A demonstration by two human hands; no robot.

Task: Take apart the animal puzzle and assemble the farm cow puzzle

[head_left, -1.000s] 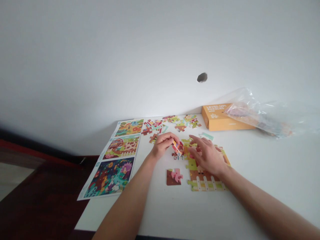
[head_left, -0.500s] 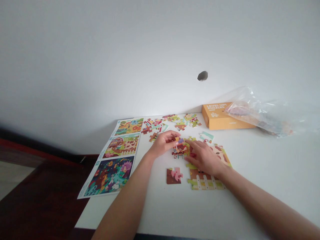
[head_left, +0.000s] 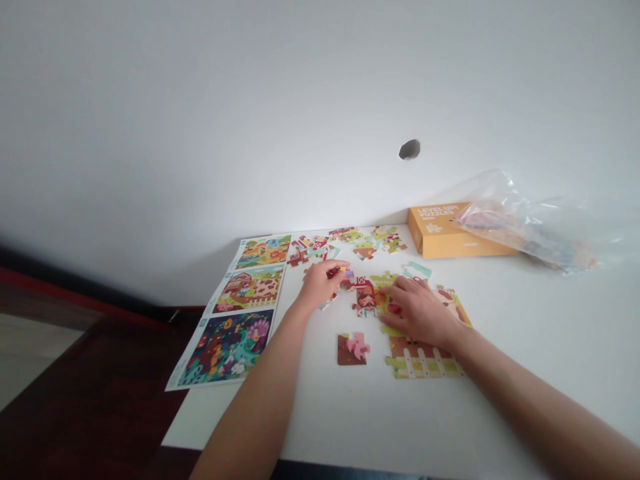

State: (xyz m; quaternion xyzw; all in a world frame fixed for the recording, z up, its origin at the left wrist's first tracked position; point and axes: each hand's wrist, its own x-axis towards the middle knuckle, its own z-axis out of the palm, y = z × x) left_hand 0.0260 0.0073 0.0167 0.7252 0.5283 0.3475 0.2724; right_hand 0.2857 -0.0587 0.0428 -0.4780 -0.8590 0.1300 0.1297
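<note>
A partly joined farm jigsaw (head_left: pixel 425 360) lies on the white table (head_left: pixel 350 420). My right hand (head_left: pixel 417 310) lies flat on it with fingers stretched, pressing near a red barn piece (head_left: pixel 364 295). My left hand (head_left: pixel 320 283) is curled just left of the barn piece, pinching a small red and orange piece (head_left: pixel 343 273) at its fingertips. A lone brown piece with a pink pig (head_left: pixel 353 349) lies in front of both hands, apart from the joined part.
Several loose pieces (head_left: pixel 350 241) are scattered at the back by the wall. A sheet with three puzzle pictures (head_left: pixel 240 310) lies at the table's left edge. An orange puzzle box (head_left: pixel 450 232) and a clear plastic bag (head_left: pixel 530 223) sit at the back right.
The barn piece that my left hand held tilted now lies flat beside the joined puzzle. My left hand has drawn back to the left. My right hand has flattened onto the puzzle.
</note>
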